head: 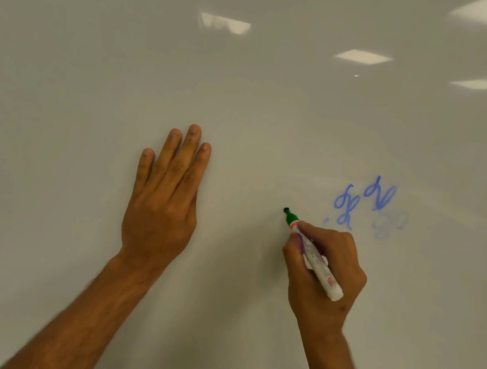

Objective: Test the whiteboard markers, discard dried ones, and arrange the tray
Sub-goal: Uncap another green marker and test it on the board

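Green-tipped marker (314, 255) points up-left.

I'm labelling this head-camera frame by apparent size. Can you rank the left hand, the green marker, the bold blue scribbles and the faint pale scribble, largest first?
1. left hand, flat on the whiteboard
2. green marker, partly hidden in the right hand
3. bold blue scribbles, taken together; close to the marker, so unsure
4. faint pale scribble

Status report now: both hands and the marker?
Left hand flat on whiteboard. Right hand gripping green marker, uncapped, tip at board. Nothing blocking.
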{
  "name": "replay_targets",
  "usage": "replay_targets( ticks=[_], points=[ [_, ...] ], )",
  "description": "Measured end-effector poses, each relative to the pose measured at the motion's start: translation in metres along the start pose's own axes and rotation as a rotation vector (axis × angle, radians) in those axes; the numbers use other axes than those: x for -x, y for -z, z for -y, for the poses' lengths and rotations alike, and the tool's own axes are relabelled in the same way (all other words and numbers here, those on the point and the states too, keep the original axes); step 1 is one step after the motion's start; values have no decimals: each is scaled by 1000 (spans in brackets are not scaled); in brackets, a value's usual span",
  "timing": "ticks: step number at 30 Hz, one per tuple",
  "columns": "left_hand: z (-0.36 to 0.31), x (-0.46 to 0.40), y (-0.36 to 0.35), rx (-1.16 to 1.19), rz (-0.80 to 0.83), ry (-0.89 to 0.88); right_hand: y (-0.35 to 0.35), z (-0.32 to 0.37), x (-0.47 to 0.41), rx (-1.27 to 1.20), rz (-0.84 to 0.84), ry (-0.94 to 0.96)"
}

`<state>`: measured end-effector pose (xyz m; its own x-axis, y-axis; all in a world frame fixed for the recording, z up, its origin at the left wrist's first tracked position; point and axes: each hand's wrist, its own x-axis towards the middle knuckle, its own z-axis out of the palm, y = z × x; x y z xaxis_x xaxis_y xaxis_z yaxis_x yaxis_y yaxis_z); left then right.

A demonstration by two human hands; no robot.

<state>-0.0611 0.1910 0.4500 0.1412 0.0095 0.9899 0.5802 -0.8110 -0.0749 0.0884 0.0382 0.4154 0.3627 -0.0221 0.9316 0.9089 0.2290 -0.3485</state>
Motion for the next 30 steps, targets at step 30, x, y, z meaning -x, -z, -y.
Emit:
replay_targets(
  ticks=[30],
  points=[
    [-1,3,-1,72,-6,5,11,8,24,-16,105,-128]
  ],
)
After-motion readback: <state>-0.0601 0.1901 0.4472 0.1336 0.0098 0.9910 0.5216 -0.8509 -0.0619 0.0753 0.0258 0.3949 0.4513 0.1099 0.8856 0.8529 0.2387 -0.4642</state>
